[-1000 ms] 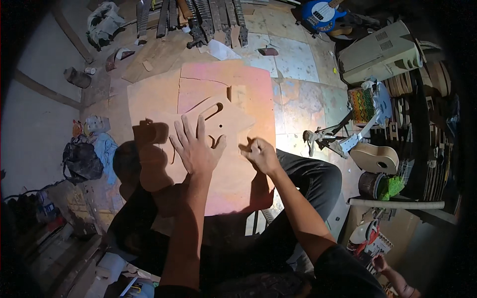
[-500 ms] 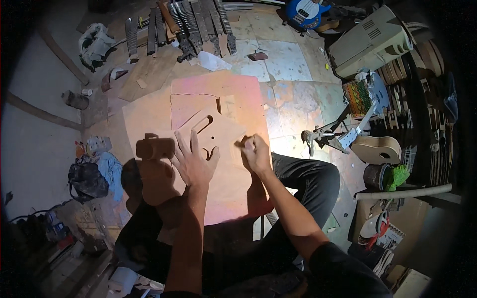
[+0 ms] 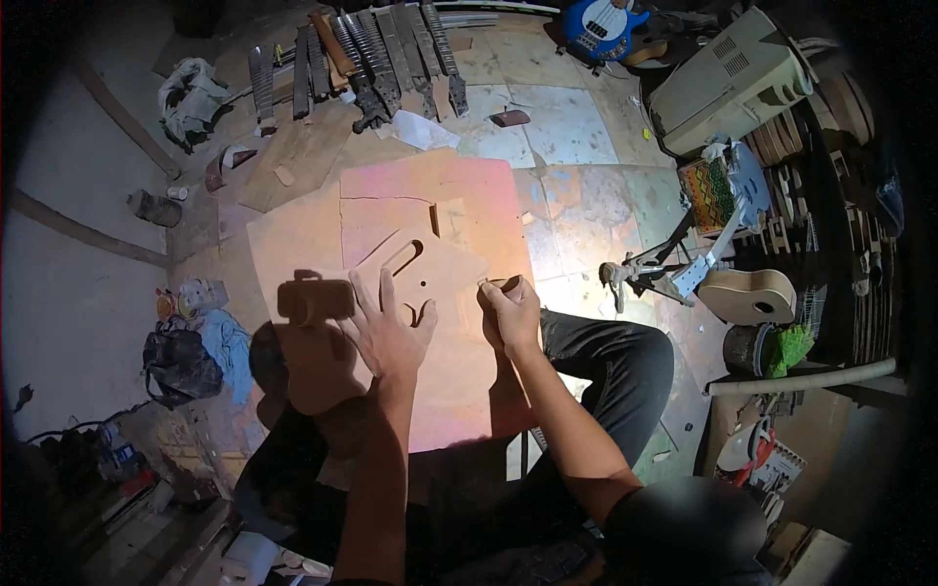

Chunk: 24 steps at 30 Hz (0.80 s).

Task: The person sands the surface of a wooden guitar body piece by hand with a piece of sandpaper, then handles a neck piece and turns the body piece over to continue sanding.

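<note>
A flat, pale wooden guitar body [image 3: 451, 293] lies on a pink-stained board [image 3: 489, 186] in front of me. A long rounded slot, a small round hole and a curved cutout go into its face. My left hand [image 3: 391, 337] rests palm down on the wood with its fingers spread, beside the slot and cutout. At the body's right edge my right hand [image 3: 513, 317] is closed in a pinch, thumb against the curled fingers. A small pale bit shows at the fingertips, too small to name. Shadow covers the lower left of the wood.
Several guitar necks [image 3: 386, 59] lie on the floor at the far side. A blue electric guitar [image 3: 598, 29] and a beige machine casing [image 3: 728, 83] stand far right. On the right are a metal stand [image 3: 635, 273] and an acoustic guitar body [image 3: 747, 297]. A black bag [image 3: 181, 361] sits left.
The whole view has shifted slightly. My right hand has drawn a little nearer to me along the body's edge, its fingers curled differently. My left hand stays spread on the wood.
</note>
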Each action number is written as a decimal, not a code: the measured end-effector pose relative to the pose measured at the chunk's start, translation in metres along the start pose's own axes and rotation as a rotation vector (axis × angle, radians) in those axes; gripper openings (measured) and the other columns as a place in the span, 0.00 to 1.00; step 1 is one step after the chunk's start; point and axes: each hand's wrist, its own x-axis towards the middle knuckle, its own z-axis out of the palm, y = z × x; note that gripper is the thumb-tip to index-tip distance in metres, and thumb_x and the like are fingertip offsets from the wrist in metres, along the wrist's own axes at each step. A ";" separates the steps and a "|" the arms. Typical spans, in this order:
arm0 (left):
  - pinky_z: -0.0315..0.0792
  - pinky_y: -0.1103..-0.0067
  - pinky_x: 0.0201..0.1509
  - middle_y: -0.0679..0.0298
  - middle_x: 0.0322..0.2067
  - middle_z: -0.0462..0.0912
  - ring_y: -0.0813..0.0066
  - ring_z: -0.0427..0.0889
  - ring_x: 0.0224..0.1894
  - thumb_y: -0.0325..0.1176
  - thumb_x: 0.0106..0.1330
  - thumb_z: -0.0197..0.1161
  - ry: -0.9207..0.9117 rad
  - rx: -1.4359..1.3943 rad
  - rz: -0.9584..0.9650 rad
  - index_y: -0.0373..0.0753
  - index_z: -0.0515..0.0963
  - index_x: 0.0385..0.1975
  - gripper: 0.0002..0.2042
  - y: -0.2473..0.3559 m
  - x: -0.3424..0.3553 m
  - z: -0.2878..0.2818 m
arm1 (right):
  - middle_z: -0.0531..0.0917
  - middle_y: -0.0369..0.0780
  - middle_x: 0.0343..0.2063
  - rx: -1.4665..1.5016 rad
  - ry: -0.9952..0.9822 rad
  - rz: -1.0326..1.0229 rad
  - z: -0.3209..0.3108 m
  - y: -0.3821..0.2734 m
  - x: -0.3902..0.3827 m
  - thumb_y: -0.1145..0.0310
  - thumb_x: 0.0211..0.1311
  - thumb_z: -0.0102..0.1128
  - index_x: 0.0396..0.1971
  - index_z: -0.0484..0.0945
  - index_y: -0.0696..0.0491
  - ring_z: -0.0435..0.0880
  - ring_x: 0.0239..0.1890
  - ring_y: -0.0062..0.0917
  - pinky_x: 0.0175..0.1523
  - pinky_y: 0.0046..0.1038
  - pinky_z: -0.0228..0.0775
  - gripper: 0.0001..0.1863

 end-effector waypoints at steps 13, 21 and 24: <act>0.44 0.44 0.76 0.46 0.76 0.52 0.41 0.56 0.74 0.59 0.59 0.66 0.003 0.007 0.009 0.49 0.60 0.75 0.45 -0.005 0.002 -0.003 | 0.78 0.33 0.26 -0.273 0.069 -0.038 0.008 -0.008 0.002 0.69 0.56 0.71 0.26 0.75 0.56 0.73 0.30 0.16 0.34 0.25 0.68 0.12; 0.41 0.45 0.77 0.45 0.76 0.51 0.41 0.46 0.78 0.60 0.59 0.66 0.022 -0.022 0.035 0.49 0.60 0.75 0.45 -0.005 0.001 0.001 | 0.76 0.30 0.23 -0.340 -0.178 0.072 0.001 -0.022 0.013 0.70 0.54 0.72 0.24 0.75 0.53 0.74 0.25 0.16 0.31 0.24 0.68 0.11; 0.40 0.45 0.77 0.44 0.76 0.51 0.41 0.45 0.78 0.60 0.59 0.66 0.017 -0.037 0.039 0.49 0.60 0.75 0.45 -0.007 0.002 0.001 | 0.75 0.29 0.23 -0.160 -0.058 0.128 0.015 -0.034 0.009 0.72 0.52 0.72 0.23 0.73 0.53 0.74 0.26 0.16 0.31 0.24 0.67 0.12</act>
